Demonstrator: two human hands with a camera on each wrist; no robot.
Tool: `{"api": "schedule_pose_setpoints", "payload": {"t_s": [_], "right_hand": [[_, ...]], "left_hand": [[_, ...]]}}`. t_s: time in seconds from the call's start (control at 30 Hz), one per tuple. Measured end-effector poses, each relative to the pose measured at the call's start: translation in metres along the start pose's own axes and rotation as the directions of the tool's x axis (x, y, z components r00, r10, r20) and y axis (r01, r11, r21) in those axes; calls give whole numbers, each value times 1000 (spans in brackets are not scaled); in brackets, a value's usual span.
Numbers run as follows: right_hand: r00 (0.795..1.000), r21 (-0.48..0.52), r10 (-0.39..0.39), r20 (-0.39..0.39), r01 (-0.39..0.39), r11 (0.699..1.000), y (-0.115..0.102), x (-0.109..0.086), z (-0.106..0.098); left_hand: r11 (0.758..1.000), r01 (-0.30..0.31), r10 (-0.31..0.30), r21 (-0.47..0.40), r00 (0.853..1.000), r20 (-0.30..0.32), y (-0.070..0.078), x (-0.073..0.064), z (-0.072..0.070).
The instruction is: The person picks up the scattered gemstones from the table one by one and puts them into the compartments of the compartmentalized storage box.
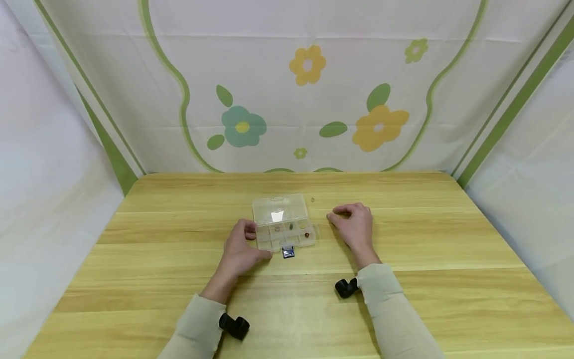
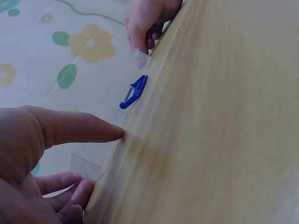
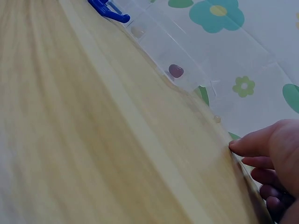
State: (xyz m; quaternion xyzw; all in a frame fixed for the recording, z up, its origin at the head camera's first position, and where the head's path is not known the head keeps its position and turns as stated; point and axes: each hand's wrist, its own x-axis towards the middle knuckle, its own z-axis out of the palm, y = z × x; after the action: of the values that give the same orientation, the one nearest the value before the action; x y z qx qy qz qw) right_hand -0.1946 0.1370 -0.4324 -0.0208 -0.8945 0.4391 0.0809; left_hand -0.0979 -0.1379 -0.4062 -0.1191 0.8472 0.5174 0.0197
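A clear plastic compartment box (image 1: 264,243) with a blue latch (image 1: 288,252) lies with its lid (image 1: 269,209) folded back. My left hand (image 1: 239,249) holds its left end, thumb at the front corner and fingers along the side. Inside are a dark red stone (image 3: 176,71), a dark green one (image 1: 291,227) and a few pale pieces. To the right of the box, my right hand (image 1: 356,224) is low over the table, thumb and forefinger tips close together. I cannot tell whether they pinch something small. A pale little bead (image 1: 312,200) lies beyond those fingertips.
The wooden table (image 1: 287,309) ends at a hanging white cloth (image 1: 269,164) with printed flowers behind it. White cloth sides (image 1: 49,164) flank it. Black wrist cameras (image 1: 346,288) sit on both sleeves.
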Motion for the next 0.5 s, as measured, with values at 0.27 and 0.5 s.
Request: {"api": "schedule_pose_setpoints", "payload": {"t_s": [0.27,0.5], "right_hand": [[999,-19,-33,0,33,999,1,0,2],[999,-16,-38,-10,38,999,0,-1,2]], "left_hand": [[1000,-5,5,5,1000,-3,-1,1,0],[1000,-13,13,4,1000,-2,-2,1,0]]}}
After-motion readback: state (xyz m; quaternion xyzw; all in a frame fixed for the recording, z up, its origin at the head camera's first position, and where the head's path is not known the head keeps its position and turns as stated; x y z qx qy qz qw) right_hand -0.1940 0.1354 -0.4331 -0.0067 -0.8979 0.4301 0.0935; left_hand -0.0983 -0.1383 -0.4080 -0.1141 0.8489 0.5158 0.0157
